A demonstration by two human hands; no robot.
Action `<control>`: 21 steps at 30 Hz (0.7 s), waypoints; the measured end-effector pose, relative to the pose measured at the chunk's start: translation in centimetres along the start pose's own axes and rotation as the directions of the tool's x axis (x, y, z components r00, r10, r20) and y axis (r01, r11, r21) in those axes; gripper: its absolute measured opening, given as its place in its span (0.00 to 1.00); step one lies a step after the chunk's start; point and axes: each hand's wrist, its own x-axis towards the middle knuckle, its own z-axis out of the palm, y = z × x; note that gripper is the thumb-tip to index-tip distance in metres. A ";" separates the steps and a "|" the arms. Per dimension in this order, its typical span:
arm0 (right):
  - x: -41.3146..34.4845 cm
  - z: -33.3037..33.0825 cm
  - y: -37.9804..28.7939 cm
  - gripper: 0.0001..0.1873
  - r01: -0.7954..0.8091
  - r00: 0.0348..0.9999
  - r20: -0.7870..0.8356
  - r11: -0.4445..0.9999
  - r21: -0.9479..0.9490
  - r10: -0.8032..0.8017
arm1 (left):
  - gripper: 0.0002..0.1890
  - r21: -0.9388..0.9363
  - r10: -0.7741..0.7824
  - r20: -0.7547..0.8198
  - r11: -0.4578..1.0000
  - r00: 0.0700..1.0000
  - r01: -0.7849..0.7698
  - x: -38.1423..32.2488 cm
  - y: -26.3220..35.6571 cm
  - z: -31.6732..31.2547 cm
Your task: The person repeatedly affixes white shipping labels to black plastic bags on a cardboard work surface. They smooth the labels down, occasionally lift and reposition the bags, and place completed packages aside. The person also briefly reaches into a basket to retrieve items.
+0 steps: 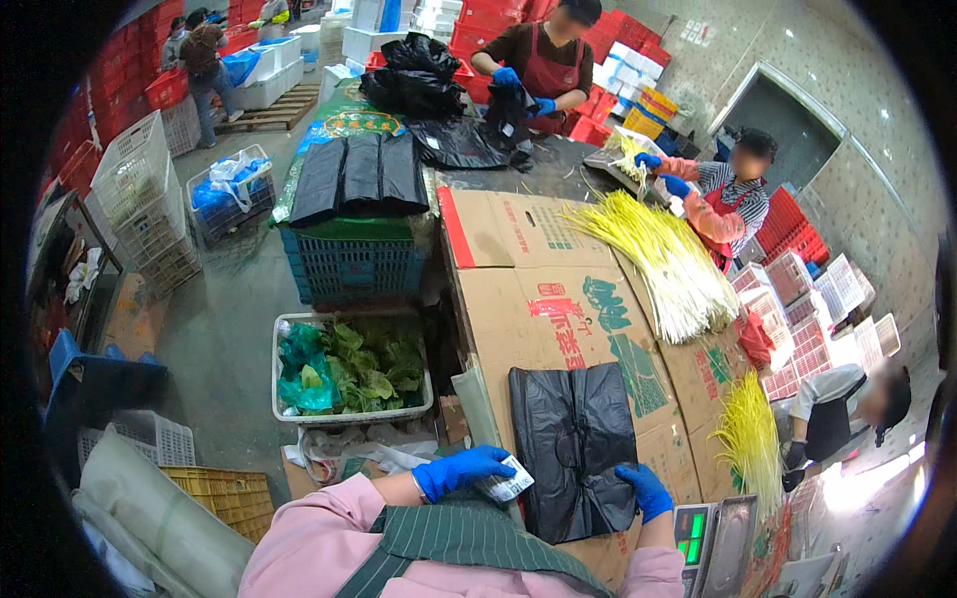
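Observation:
My left hand (465,472), in a blue glove, grips white printed labels (513,484) between thumb and fingers, left of the black plastic bags. Folded black plastic bags (574,448) lie flat on the cardboard (516,314) that covers the table. My right hand (646,492), also gloved in blue, touches the lower right edge of these bags; whether it pinches them cannot be told. Further along the table lies a large pile of yellow-white leafy stalks, likely garlic chives (658,261), with a smaller bunch (748,433) at the right.
A digital scale (691,538) stands right of my right hand. A white crate of leafy greens (278,374) is on the floor at the left. More black bags (359,179) lie on a covered stack of crates. Co-workers stand at the table's far side and right; one handles black bags.

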 end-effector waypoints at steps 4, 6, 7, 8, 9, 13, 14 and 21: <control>-0.3 0.7 0.3 0.16 0.016 1.000 0.017 0.997 0.071 -0.018 | 0.14 -0.070 0.041 0.016 0.997 0.999 -0.040 0.7 -0.7 0.1; -1.0 1.5 -0.1 0.18 0.053 0.998 0.022 0.997 0.049 -0.054 | 0.12 -0.075 0.094 0.020 0.993 0.995 -0.092 1.0 -1.2 0.0; -1.5 2.0 -0.4 0.19 0.091 0.995 0.026 0.995 0.037 -0.092 | 0.12 -0.106 0.072 0.030 0.992 0.997 -0.068 1.1 -1.4 0.0; -2.0 2.5 -0.7 0.20 0.148 0.987 0.063 0.988 0.037 -0.150 | 0.12 -0.126 0.066 0.040 0.990 0.997 -0.060 1.2 -1.4 0.1; -2.6 3.0 -0.9 0.21 0.133 0.989 0.054 0.990 0.038 -0.135 | 0.12 -0.150 0.079 0.092 0.987 0.993 -0.064 1.2 -1.4 0.4; -4.7 4.0 -0.8 0.22 0.159 0.982 0.097 0.987 0.032 -0.161 | 0.18 -0.124 0.132 0.184 0.986 0.974 -0.110 1.4 0.8 2.8; -4.9 4.2 -0.4 0.22 0.139 0.988 0.064 0.990 0.034 -0.141 | 0.22 -0.059 0.215 0.223 0.977 0.951 -0.207 1.7 1.7 3.9; -8.2 7.1 6.2 0.20 0.216 0.944 0.113 0.840 0.498 -0.310 | 0.24 -0.106 0.086 0.594 0.994 0.800 -0.028 5.0 4.0 12.7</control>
